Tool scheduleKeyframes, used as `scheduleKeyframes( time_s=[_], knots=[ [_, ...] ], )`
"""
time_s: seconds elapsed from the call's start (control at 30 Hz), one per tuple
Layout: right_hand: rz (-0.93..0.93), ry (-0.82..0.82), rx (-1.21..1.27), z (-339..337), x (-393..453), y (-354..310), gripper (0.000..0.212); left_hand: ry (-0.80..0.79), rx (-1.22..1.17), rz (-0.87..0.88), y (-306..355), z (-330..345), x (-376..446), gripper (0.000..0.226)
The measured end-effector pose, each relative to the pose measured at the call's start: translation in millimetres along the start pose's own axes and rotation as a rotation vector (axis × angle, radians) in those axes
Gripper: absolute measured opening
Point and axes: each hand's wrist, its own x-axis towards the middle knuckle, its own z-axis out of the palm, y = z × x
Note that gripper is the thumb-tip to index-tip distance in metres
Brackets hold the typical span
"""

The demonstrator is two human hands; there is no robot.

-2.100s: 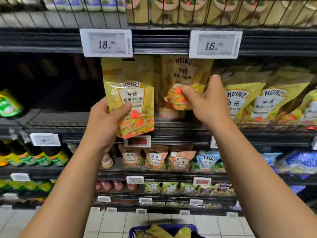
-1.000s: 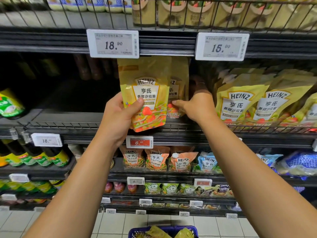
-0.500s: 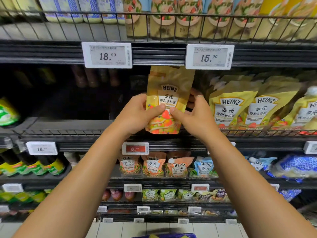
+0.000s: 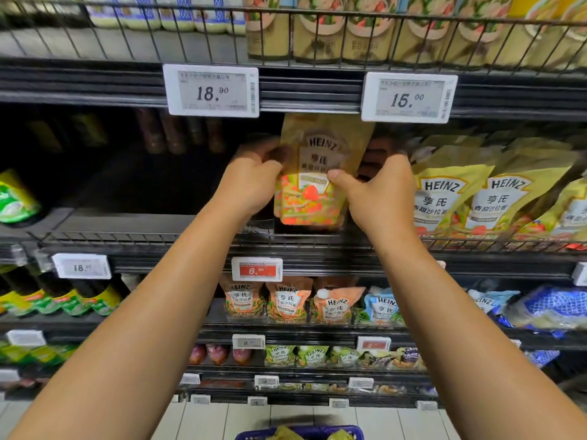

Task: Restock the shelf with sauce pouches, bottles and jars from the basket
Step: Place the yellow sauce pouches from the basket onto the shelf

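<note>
A yellow Heinz sauce pouch (image 4: 313, 182) stands upright on the black wire shelf (image 4: 143, 238), under the 15.00 price tag. My left hand (image 4: 251, 182) grips its left edge, and my right hand (image 4: 378, 195) holds its right edge with the thumb on the front. Whether another pouch stands behind it is hidden. A row of matching yellow pouches (image 4: 451, 198) leans to the right. The blue basket (image 4: 301, 433) with more yellow pouches shows at the bottom edge.
The shelf left of the pouch is dark and bare up to a green pouch (image 4: 16, 198). Bottles stand far back in shadow. The shelf above carries jars (image 4: 317, 30) behind a wire rail. Lower shelves hold orange and blue pouches (image 4: 287, 301).
Both hands have moved together onto one pouch and pushed it deeper and upright onto the shelf. The second pouch my right hand held earlier is out of sight behind it.
</note>
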Motion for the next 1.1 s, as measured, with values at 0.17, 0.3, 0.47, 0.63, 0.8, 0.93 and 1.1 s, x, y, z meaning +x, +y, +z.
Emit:
scheduleKeyframes(
  time_s=[0.17, 0.3, 0.47, 0.63, 0.8, 0.93, 1.1],
  knots=[
    [-0.074, -0.195, -0.007, 2.9, 0.1, 2.7, 0.053, 0.058, -0.222, 0.009, 0.3, 15.6, 10.1, 0.019],
    [-0.051, -0.123, 0.027, 4.7, 8.1, 9.5, 0.061, 0.019, -0.300, -0.006, -0.3, 8.9, 21.1, 0.021],
    [-0.026, -0.109, -0.031, 6.5, 16.4, 14.2, 0.073, -0.181, 0.088, 0.048, -13.0, 6.6, 32.7, 0.043],
    [-0.016, -0.103, -0.044, 13.0, 24.0, 13.9, 0.074, -0.335, 0.181, -0.001, -11.1, 14.9, 41.3, 0.056],
    [-0.039, -0.148, -0.071, 19.4, 30.0, 9.6, 0.059, -0.308, 0.501, 0.048, -18.8, 17.7, 39.4, 0.048],
    [-0.032, -0.189, -0.077, 22.9, 25.7, 12.8, 0.057, -0.287, 0.358, 0.090, -27.8, 13.0, 45.1, 0.039],
    [0.035, -0.227, -0.123, 17.0, 30.8, 16.0, 0.049, -0.315, 0.163, 0.060, -25.9, 3.4, 45.2, 0.028]
  ],
)
